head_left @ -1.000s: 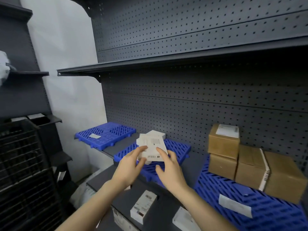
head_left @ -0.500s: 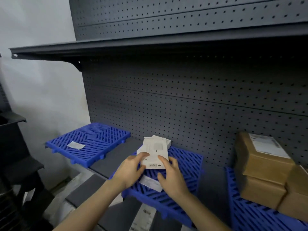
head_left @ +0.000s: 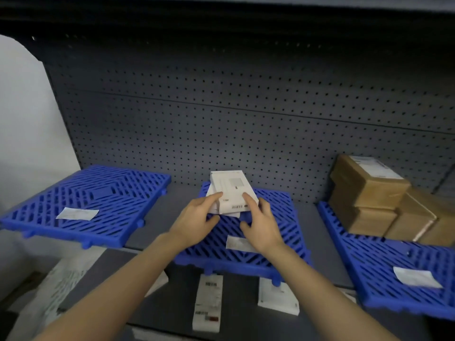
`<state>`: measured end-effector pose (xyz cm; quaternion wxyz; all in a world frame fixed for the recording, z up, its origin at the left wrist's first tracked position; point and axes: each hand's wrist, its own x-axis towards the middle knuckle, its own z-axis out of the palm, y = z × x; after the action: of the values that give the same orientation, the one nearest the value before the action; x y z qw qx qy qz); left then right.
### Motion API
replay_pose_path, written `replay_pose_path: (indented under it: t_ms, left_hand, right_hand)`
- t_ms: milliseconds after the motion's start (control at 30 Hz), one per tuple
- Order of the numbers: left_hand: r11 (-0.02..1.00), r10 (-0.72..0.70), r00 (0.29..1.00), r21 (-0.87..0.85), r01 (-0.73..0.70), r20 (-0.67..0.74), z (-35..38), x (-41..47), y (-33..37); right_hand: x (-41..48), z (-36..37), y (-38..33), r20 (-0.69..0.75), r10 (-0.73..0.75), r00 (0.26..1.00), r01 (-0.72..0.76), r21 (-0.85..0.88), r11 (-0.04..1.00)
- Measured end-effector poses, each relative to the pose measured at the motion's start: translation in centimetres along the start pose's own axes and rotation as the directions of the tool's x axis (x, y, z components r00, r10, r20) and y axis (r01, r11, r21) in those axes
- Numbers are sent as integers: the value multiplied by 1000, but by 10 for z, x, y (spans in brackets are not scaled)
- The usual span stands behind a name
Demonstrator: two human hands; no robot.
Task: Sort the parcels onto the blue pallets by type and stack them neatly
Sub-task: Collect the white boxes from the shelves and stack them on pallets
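A flat white box (head_left: 231, 190) with a barcode label lies on top of other white boxes at the back of the middle blue pallet (head_left: 283, 232). My left hand (head_left: 197, 222) grips its left edge and my right hand (head_left: 261, 225) grips its right edge, fingers on top. The left blue pallet (head_left: 103, 200) carries only a paper label. On the right blue pallet (head_left: 384, 264) several brown cardboard boxes (head_left: 369, 193) are stacked at the back.
Two more white boxes, a long one (head_left: 209, 301) and a squarer one (head_left: 277, 299), lie on the lower grey shelf in front of the middle pallet. A perforated grey back panel (head_left: 246, 124) closes the shelf behind. A white parcel (head_left: 66, 281) lies at lower left.
The view has swung down and closer to the shelf. Both hands have carried the white box forward and lowered it onto the white boxes at the back of the middle pallet.
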<state>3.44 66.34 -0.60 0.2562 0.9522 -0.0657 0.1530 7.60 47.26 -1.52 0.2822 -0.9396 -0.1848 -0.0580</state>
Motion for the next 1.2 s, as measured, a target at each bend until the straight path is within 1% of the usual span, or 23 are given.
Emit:
replay_pose_path:
  t_ms: [133, 300, 467, 600, 667, 767, 833, 1000, 1100, 1200]
  left_hand:
    - [1000, 0, 999, -11, -1, -50, -8, -23, 0]
    - [998, 2, 993, -65, -9, -117, -17, -52, 5]
    - [995, -5, 981, -95, -14, -194, -12, -99, 25]
    - [991, 77, 969, -86, -99, -233, 5, -141, 47]
    - [987, 86, 972, -111, -113, -220, 18, -165, 56]
    - [984, 82, 989, -149, -100, -123, 39, -204, 62]
    - [983, 62, 995, -170, -74, -73, 49, -229, 59]
    - [984, -68, 998, -163, 70, 16, 61, -280, 31]
    - [969, -158, 987, -187, 159, 23, 71, -299, 1]
    - [931, -292, 956, -220, 291, 30, 91, -312, -38]
  right_hand:
    - [-23, -3, -12, -63, 40, 997, -39, 17, 999]
    - [-61, -8, -17, -83, 44, 996, -39, 63, 997]
    - [-118, -14, -18, -124, 33, 992, -21, 100, 995]
    - [-169, -17, -12, -162, 4, 987, 14, 111, 994]
    - [-195, -17, -7, -178, -15, 984, 35, 108, 994]
    - [-226, -10, -4, -193, -11, 981, 36, 130, 991]
    - [-243, 0, -5, -166, -14, 986, 36, 129, 991]
    - [-269, 41, -9, -31, -23, 999, 27, 139, 990]
    - [-273, 76, -12, 48, -30, 998, 22, 146, 989]
    - [-269, 119, -13, 145, -46, 988, 21, 167, 986]
